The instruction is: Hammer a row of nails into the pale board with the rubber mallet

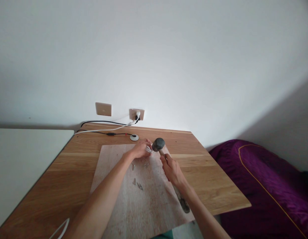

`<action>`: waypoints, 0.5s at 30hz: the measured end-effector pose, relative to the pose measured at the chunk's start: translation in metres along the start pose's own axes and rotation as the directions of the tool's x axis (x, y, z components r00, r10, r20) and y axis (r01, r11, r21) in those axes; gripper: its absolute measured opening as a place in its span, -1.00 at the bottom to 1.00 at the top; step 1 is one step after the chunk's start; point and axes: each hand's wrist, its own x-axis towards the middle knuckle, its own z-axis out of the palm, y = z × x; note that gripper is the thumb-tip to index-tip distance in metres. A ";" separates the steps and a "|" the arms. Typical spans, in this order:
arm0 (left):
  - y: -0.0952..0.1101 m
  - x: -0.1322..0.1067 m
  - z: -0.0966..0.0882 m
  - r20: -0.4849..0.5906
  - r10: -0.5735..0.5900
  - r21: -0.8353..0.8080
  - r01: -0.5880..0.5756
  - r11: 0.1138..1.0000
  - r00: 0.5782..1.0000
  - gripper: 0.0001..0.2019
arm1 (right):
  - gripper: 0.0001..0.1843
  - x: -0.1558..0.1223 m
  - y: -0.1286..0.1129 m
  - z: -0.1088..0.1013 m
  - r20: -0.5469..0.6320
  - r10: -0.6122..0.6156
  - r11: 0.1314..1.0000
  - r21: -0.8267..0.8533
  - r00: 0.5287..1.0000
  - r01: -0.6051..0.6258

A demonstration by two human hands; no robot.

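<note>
My right hand (171,170) is wrapped round the wooden handle of a hammer; the dark hammer head (158,144) hovers just right of my left fingertips. My left hand (141,149) pinches a small metal nail (149,150) held against a pale plywood board (144,199) that lies on the wooden table (69,166). A few loose nails (137,183) lie scattered on the board between my forearms. The end of the hammer handle (185,205) sticks out past my right wrist.
Black and white cables (106,130) run along the table's far edge to a wall socket (136,114). A round white disc (134,137) lies near them. A white surface (24,159) adjoins on the left; a purple cushion (263,186) sits at right.
</note>
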 end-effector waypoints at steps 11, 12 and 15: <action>-0.004 0.000 0.002 -0.016 -0.009 -0.006 0.009 1.000 1.000 -0.86 | -0.71 0.001 0.002 0.003 -0.001 0.000 1.000 0.008 1.000 0.000; -0.004 0.000 0.002 -0.017 -0.008 -0.007 0.008 1.000 1.000 -0.85 | -0.72 0.001 0.002 0.004 0.000 0.000 1.000 0.008 1.000 0.000; -0.003 0.000 0.002 -0.018 -0.010 -0.007 0.010 1.000 1.000 -0.86 | -0.71 -0.001 0.002 0.004 0.004 -0.002 1.000 0.010 1.000 0.002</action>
